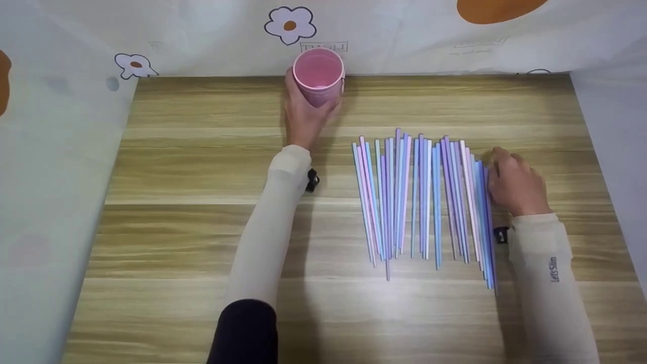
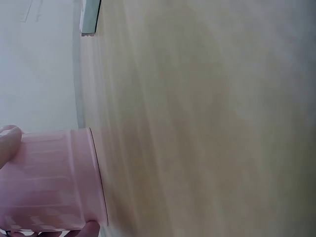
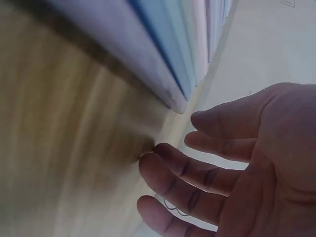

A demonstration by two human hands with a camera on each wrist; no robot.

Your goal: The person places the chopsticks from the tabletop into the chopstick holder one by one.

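My left hand [image 1: 305,119] grips a pink cup [image 1: 318,68] at the back of the table, its thumb and fingers wrapped round the sides. In the left wrist view the pink cup [image 2: 49,182] has a ribbed wall, with a thumb and some fingertips on it. A row of thin pastel sticks [image 1: 437,202] in blue, purple, pink and white lies on the table. Beside the rightmost purple stick is my right hand [image 1: 519,184]. The right wrist view shows its fingers [image 3: 197,192] loosely bent with nothing in them, the fingertips near or at the wood.
The wood-grain table [image 1: 192,227] meets a pale sheet [image 1: 217,40] with flower prints along its back edge, just behind the cup. Pale sheeting also borders the left and right sides. A dark wrist device [image 1: 312,180] sits at the left wrist.
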